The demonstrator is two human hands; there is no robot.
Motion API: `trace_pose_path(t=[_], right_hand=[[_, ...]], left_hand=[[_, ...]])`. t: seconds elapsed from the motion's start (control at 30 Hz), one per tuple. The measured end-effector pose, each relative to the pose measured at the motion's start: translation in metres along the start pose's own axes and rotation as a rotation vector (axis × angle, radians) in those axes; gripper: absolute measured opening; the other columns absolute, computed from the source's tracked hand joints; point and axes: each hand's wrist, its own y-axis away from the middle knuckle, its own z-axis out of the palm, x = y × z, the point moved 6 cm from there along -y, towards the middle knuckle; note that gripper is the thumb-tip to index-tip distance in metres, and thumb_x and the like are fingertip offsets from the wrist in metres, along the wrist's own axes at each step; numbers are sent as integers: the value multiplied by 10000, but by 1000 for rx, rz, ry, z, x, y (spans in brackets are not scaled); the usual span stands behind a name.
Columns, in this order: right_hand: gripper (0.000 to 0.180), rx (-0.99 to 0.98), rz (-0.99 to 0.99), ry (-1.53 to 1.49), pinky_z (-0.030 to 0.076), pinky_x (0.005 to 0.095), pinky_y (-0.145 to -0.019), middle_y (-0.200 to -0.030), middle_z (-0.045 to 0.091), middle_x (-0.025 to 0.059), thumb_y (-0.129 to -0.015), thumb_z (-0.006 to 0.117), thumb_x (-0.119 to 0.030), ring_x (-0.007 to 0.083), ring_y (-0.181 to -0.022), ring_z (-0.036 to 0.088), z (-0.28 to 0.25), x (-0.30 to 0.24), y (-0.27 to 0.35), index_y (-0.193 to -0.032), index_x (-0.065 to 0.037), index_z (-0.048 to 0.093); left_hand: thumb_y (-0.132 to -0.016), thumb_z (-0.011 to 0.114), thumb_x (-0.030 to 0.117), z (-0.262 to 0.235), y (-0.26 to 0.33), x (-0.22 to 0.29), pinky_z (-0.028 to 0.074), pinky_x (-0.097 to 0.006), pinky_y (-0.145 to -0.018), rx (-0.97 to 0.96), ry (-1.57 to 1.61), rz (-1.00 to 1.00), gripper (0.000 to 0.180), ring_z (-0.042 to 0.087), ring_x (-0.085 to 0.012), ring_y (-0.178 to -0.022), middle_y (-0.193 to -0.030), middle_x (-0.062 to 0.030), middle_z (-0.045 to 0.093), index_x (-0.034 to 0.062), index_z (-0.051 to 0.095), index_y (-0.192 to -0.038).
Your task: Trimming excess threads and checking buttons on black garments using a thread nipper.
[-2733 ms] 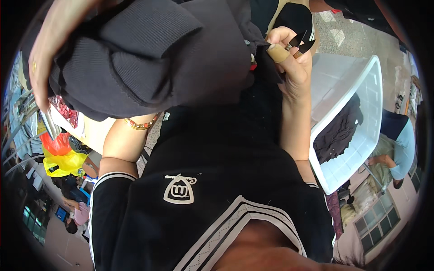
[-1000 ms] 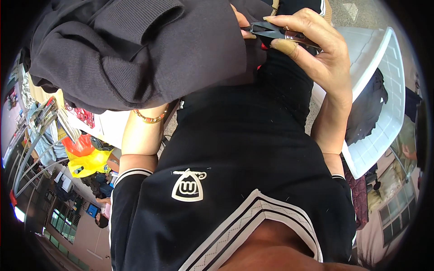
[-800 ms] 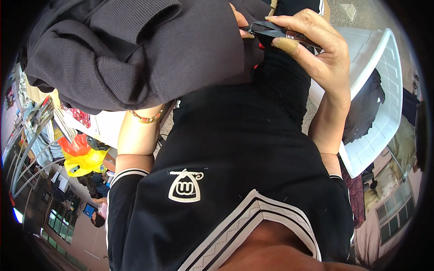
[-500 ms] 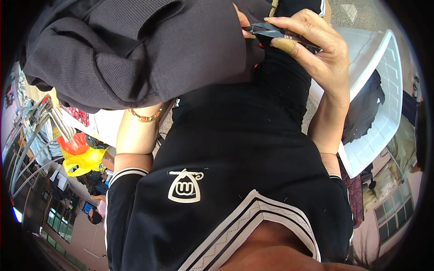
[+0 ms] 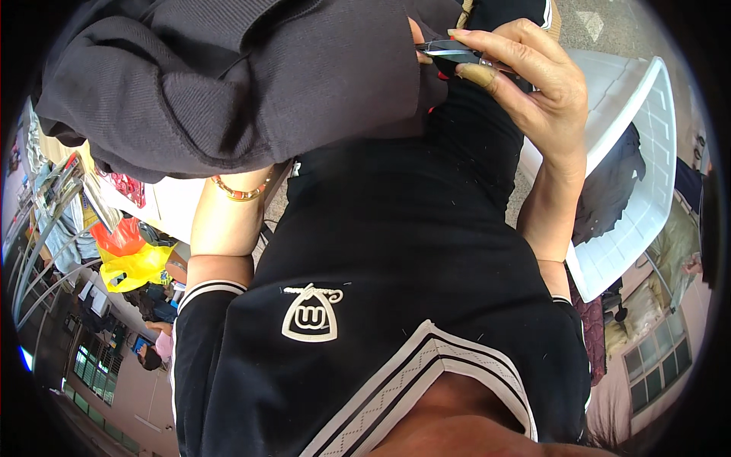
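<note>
gripping one small pair of dark snips (image 5: 451, 52) between thumb and fingers, the right hand (image 5: 525, 84) sits far right, blades touching one dark grey ribbed garment (image 5: 228, 84) bunched across the far left. the left hand is hidden under that cloth, so its grip cannot be told; one beaded bracelet (image 5: 241, 190) circles its wrist. one white plastic crate (image 5: 640, 160) on the right holds one dark garment (image 5: 609, 190). one yellow bag (image 5: 135, 266) lies left.
</note>
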Motion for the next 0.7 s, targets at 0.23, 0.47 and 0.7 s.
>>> trace_pose_path(t=[0.23, 0.47, 0.7], right_hand=[[383, 91, -48, 57, 449, 236, -617, -835, 632, 64, -716, 813, 9, 139, -742, 598, 5, -1, 10, -1093, -11, 747], [395, 115, -71, 96, 455, 242, -615, -833, 634, 67, -705, 823, 4, 143, -741, 600, 6, -4, 11, -1092, -9, 747], [415, 123, -119, 166, 457, 248, -616, -838, 637, 76, -676, 813, 31, 158, -735, 601, 5, -9, 11, -1084, -8, 745]], left_hand=[[-904, 667, 89, 2, 2, -1, 494, -292, -758, -31, -32, -79, 97, 613, -205, -839, -895, -77, 635, 12, 686, -960], [-892, 686, 97, 2, 4, -7, 498, -291, -753, -70, -54, -150, 102, 619, -203, -836, -898, -79, 642, 14, 689, -951], [-880, 705, 105, -1, 5, -5, 502, -289, -747, -105, -78, -218, 110, 624, -201, -833, -901, -82, 648, 16, 692, -943]])
